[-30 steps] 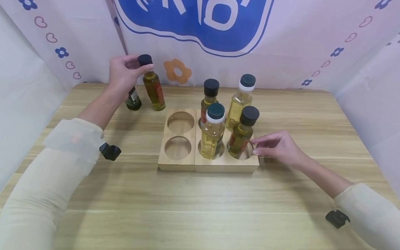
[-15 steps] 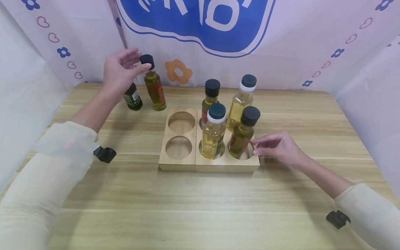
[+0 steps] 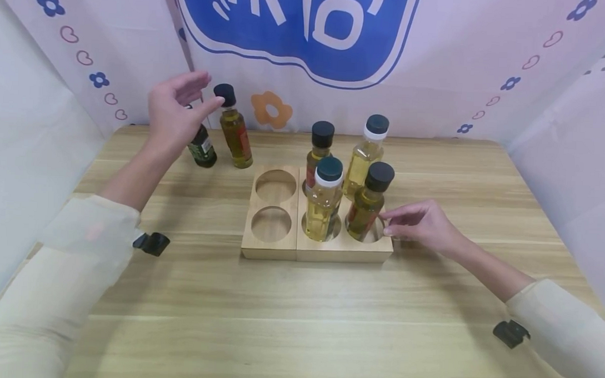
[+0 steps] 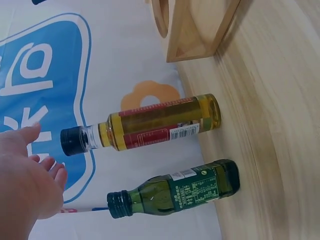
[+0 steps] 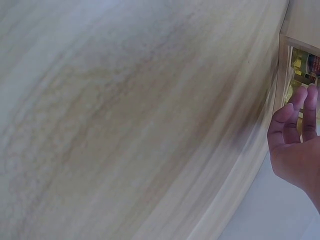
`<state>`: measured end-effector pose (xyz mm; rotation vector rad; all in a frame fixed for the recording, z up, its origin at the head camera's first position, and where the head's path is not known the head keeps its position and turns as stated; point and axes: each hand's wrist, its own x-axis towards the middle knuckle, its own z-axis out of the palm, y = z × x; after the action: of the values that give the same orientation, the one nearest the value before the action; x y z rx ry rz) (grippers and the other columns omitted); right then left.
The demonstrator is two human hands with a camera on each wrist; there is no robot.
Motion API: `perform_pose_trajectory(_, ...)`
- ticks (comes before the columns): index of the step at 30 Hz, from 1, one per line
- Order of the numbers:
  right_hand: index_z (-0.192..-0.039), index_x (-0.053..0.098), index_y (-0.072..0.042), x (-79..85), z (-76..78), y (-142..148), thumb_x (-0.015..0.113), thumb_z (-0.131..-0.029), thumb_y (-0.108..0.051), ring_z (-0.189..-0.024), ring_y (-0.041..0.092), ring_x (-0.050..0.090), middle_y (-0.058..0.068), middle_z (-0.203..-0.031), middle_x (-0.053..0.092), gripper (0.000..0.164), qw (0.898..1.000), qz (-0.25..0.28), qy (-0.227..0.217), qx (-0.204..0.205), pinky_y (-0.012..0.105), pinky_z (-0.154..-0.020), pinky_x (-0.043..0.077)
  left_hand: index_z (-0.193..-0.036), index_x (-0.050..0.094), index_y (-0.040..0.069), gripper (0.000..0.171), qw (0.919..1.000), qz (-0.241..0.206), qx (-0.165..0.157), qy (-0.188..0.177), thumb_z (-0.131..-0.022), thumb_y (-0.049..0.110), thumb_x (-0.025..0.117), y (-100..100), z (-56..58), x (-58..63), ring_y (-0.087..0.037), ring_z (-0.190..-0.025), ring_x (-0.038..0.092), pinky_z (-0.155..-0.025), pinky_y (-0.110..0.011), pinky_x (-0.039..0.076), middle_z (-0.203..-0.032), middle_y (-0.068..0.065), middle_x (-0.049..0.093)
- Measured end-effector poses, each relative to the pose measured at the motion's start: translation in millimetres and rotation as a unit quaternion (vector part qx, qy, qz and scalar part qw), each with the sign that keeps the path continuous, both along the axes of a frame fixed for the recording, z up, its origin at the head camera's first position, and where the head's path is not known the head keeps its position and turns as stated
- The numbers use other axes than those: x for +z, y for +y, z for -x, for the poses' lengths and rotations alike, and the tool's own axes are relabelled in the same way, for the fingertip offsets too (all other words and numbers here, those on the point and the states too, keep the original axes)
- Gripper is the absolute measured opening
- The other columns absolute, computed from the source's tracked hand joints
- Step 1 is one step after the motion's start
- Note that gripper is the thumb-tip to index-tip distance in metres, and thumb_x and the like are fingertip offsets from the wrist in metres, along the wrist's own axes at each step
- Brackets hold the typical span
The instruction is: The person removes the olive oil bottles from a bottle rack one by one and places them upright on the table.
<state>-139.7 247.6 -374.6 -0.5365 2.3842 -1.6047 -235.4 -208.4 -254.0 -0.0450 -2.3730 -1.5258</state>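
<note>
At the back left, my left hand (image 3: 174,113) has its fingers spread, thumb tip beside the black cap of an upright oil bottle (image 3: 237,139) with a red label. The left wrist view shows a gap between the fingers and that cap. Behind the hand stands a dark green bottle (image 4: 197,187), its upper part partly hidden in the head view. My right hand (image 3: 423,227) rests its fingertips at the right end of the wooden rack (image 3: 269,249), fingers loosely bent. Nearest to it in the rack is a black-capped oil bottle (image 3: 364,213).
The rack also holds a green-capped clear bottle (image 3: 323,209) in front, another green-capped bottle (image 3: 362,163) behind, and a black-capped bottle (image 3: 321,139). Two round holes show at its left. A printed curtain (image 3: 426,93) hangs along the table's back edge.
My left hand has let go of the black-capped oil bottle and drawn back to the left, its fingers spreading. The bottle stays standing; the right hand has kept its place.
</note>
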Motion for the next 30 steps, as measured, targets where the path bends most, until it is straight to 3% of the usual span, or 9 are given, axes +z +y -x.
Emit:
perform_pose_trajectory(8, -0.112, 0.072, 0.012, -1.5, -0.3, 1, 0.081, -0.083, 0.007, -0.079, 0.013, 0.075, 0.024, -0.103, 0.076, 0.031, 1.0, -0.002, 0.0, -0.003, 0.027, -0.069, 0.064, -0.135, 0.067, 0.005, 0.045, 0.9993, -0.006, -0.011, 0.036, -0.093, 0.015, 0.08, 7, -15.2, 0.5, -0.014, -0.124, 0.065, -0.11, -0.024, 0.049, -0.138, -0.007, 0.068)
perform_pose_trajectory(15, -0.112, 0.072, 0.012, -2.6, -0.2, 1, 0.082, -0.083, 0.007, -0.075, 0.013, 0.074, 0.023, -0.1, 0.076, 0.031, 1.0, -0.001, 0.006, -0.005, 0.025, -0.065, 0.063, -0.13, 0.07, 0.002, 0.04, 0.9983, -0.021, -0.052, 0.015, -0.092, 0.011, 0.081, 16, -27.6, -4.1, -0.018, -0.118, 0.068, -0.105, -0.025, 0.053, -0.132, -0.01, 0.071)
perform_pose_trajectory(19, -0.112, 0.072, 0.011, -2.6, -0.2, 1, 0.082, -0.083, 0.007, -0.075, 0.013, 0.074, 0.02, -0.098, 0.077, 0.031, 1.0, -0.004, 0.005, -0.007, 0.025, -0.064, 0.062, -0.126, 0.072, 0.001, 0.036, 0.9963, -0.03, -0.079, 0.011, -0.092, 0.009, 0.08, 23, -32.2, -9.1, -0.011, -0.107, 0.071, -0.1, -0.023, 0.056, -0.123, -0.011, 0.075)
perform_pose_trajectory(24, -0.113, 0.073, 0.009, -1.1, -0.8, 1, 0.083, -0.083, 0.004, -0.072, 0.015, 0.072, 0.014, -0.094, 0.079, 0.031, 1.0, -0.016, 0.001, -0.013, 0.025, -0.06, 0.06, -0.125, 0.071, 0.001, 0.034, 0.9907, -0.055, -0.122, -0.022, -0.092, 0.005, 0.079, 31, -37.9, -17.7, -0.007, -0.1, 0.073, -0.095, -0.02, 0.057, -0.117, -0.007, 0.077)
perform_pose_trajectory(30, -0.113, 0.073, 0.009, -0.2, 0.3, 0, 0.083, -0.083, 0.003, -0.067, 0.016, 0.069, 0.005, -0.086, 0.079, 0.032, 1.0, -0.015, -0.003, -0.014, 0.026, -0.056, 0.059, -0.126, 0.07, 0.001, 0.034, 0.9847, -0.025, -0.166, -0.046, -0.094, 0.011, 0.078, 41, -45.7, -22.5, -0.008, -0.102, 0.073, -0.092, -0.02, 0.058, -0.124, -0.011, 0.074)
